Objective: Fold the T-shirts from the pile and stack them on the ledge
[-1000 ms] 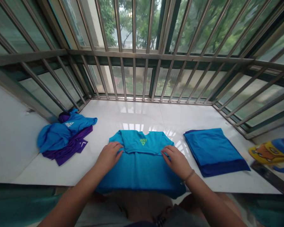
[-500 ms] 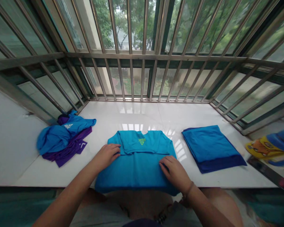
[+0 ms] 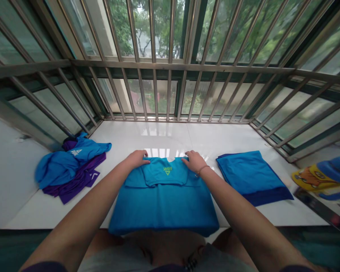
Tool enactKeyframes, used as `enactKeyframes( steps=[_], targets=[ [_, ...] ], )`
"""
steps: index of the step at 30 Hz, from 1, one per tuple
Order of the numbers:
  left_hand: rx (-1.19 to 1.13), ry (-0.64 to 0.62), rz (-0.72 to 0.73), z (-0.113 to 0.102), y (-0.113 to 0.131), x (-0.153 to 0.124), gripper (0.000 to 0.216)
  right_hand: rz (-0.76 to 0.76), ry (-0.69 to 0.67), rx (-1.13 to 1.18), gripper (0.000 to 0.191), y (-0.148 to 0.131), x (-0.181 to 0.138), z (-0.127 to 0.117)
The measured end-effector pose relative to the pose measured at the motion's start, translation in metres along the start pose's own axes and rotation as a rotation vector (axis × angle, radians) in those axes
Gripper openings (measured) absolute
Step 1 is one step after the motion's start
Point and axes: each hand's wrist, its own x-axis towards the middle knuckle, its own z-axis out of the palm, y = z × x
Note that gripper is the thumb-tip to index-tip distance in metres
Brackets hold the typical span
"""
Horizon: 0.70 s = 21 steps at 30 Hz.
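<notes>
A blue T-shirt point(image 3: 161, 204) with a yellow-green logo lies on the white ledge, its upper part folded over toward me and its lower end hanging past the near edge. At the fold's far left corner, my left hand point(image 3: 138, 158) pinches the cloth, thumb on top and fingers at the far edge. My right hand point(image 3: 195, 162), with a thin band at the wrist, grips the far right corner in the same way. The fingertips are partly hidden behind the fold.
Crumpled blue and purple clothes point(image 3: 70, 162) are heaped on the left. To the right lies a folded stack of blue and navy clothes point(image 3: 243, 172). A yellow and blue bottle point(image 3: 323, 175) stands at the far right. Metal bars point(image 3: 170, 67) line the window behind the ledge point(image 3: 158, 134).
Both hands have moved away from me, from the shirt's sides up to the far corners of the fold, and have taken hold there. The view has shifted slightly.
</notes>
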Motion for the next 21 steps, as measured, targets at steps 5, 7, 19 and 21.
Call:
enactKeyframes(
  steps=[5, 7, 19, 21],
  targets=[
    [-0.059, -0.167, 0.058, -0.018, -0.020, 0.013, 0.037, -0.059, -0.142, 0.008, 0.026, 0.018, 0.024, 0.002],
    [-0.080, -0.210, 0.071, -0.025, -0.026, 0.018, 0.039, -0.078, -0.168, 0.013, 0.022, 0.026, 0.030, -0.002],
    [-0.043, 0.152, 0.088, -0.065, -0.008, 0.028, 0.033, -0.054, 0.169, 0.045, 0.026, 0.019, 0.024, -0.041],
    [-0.025, 0.237, 0.158, -0.066, -0.008, 0.003, 0.031, -0.128, 0.253, 0.091, 0.025, 0.022, -0.002, -0.043]
  ],
)
